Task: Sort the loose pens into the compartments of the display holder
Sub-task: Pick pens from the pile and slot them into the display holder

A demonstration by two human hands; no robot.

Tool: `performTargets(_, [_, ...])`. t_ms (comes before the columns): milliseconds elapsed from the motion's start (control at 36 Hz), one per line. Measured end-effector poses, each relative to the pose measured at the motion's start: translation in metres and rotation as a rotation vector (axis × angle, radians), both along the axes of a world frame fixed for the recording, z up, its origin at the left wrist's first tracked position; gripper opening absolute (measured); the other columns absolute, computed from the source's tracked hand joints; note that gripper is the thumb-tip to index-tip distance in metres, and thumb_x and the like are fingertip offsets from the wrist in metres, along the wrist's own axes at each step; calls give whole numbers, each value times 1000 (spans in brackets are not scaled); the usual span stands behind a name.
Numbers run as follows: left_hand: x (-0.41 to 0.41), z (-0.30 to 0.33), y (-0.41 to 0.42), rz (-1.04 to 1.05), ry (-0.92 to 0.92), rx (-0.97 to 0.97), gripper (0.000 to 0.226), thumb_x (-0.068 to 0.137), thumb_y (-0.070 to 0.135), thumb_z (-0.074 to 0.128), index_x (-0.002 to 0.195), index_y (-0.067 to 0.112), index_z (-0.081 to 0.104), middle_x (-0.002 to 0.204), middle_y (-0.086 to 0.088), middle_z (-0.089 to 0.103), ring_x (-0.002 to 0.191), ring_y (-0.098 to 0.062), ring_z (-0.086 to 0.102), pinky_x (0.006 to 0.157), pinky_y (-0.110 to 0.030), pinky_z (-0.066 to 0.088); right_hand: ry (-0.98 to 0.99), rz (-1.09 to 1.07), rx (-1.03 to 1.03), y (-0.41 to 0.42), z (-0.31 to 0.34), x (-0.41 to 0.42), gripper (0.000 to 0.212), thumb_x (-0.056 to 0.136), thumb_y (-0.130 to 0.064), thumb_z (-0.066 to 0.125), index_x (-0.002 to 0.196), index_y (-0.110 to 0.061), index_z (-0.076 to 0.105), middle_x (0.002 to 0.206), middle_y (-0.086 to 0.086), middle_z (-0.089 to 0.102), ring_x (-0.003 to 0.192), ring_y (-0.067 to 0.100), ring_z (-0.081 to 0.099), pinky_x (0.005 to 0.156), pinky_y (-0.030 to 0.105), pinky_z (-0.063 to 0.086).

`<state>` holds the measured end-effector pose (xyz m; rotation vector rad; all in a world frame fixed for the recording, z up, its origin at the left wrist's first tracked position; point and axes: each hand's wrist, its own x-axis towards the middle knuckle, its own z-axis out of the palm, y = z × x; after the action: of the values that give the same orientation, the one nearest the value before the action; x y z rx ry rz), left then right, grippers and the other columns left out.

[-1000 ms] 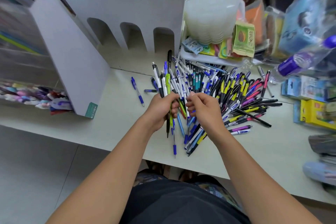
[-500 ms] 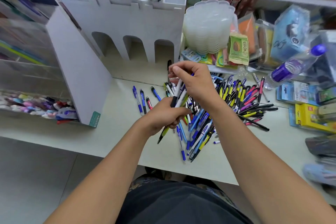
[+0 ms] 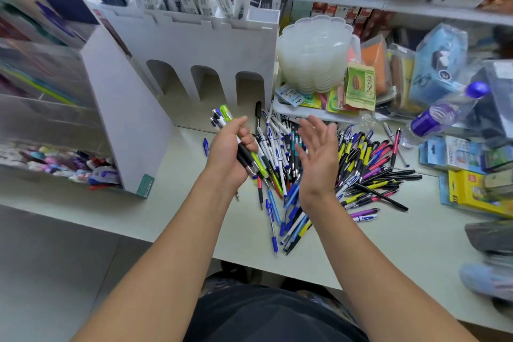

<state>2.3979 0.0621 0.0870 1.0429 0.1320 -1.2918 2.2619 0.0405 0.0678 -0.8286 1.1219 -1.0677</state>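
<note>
Pens (image 3: 244, 147) bunched in the gripping left hand (image 3: 229, 157) should be squared by the spread, empty right hand (image 3: 317, 159) before slotting into the display holder (image 3: 194, 44).

Bare forearms, no sleeves showing; dark garment (image 3: 266, 316) below (black, plain) at the waist.

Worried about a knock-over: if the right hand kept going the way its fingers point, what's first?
Probably the white tray under the stacked translucent dishes, just beyond the right hand; depth is unclear.
</note>
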Motion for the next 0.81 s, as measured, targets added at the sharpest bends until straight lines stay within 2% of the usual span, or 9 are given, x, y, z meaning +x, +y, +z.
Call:
performTargets(83, [4,-2,7,184,87,2,29,99,12,57,77,20,39,55,7,41,44,-5,38,41,-16,37,-155,13,221,32,-16,5,58,107,-55,25,137,-19,59,134,-1,67,127,11,60,110,37,45])
performTargets(222, [-12,-1,39,202,58,-11,26,100,13,56,76,18,47,59,6,46,46,-5,44,45,-16,41,-342,12,406,46,-8,35,60,107,-55,27,134,-15,61,129,6,69,125,20,62,109,39,46])
performTargets(333, [-17,0,72,246,50,-66,7,101,14,57,99,20,59,67,3,50,54,-7,49,49,-18,44,-286,101,302,75,3,58,59,98,-59,36,126,-16,66,125,5,72,122,15,64,106,35,48])
performTargets(417, [-6,6,101,260,-82,-51,10,102,14,55,108,19,62,68,2,51,54,-9,49,49,-20,45,-146,111,163,96,5,62,51,95,-55,37,116,-21,69,117,-4,73,114,6,65,103,33,48])
performTargets(472, [8,10,124,176,-181,-37,12,103,14,54,114,15,61,70,1,52,55,-10,49,50,-21,44,-14,126,47,99,7,60,38,101,-44,43,110,-19,69,105,-6,72,101,5,66,93,29,51])
performTargets(528, [23,14,148,54,-233,-21,15,104,14,53,117,11,60,73,-1,55,55,-11,48,49,-21,42,105,262,-48,94,13,63,21,104,-29,54,98,-17,70,87,-5,67,81,8,60,76,25,50])
performTargets(611, [44,18,180,-137,-299,-29,13,104,12,52,115,8,58,79,-4,57,56,-13,46,49,-22,38,269,674,-185,87,33,75,11,98,-21,66,89,-19,72,67,-11,64,61,2,54,57,17,43])
performTargets(694, [62,20,206,-279,-301,-101,14,102,10,52,113,8,61,83,-7,60,58,-16,48,51,-24,39,264,894,-181,95,49,99,11,94,-19,72,95,-9,76,61,-9,60,50,3,48,50,14,38])
performTargets(806, [98,22,238,-307,-357,-107,20,103,10,51,120,6,62,92,-12,71,63,-18,58,52,-25,46,218,870,-113,121,55,141,10,95,-9,69,94,-3,77,67,5,61,53,9,47,52,20,36])
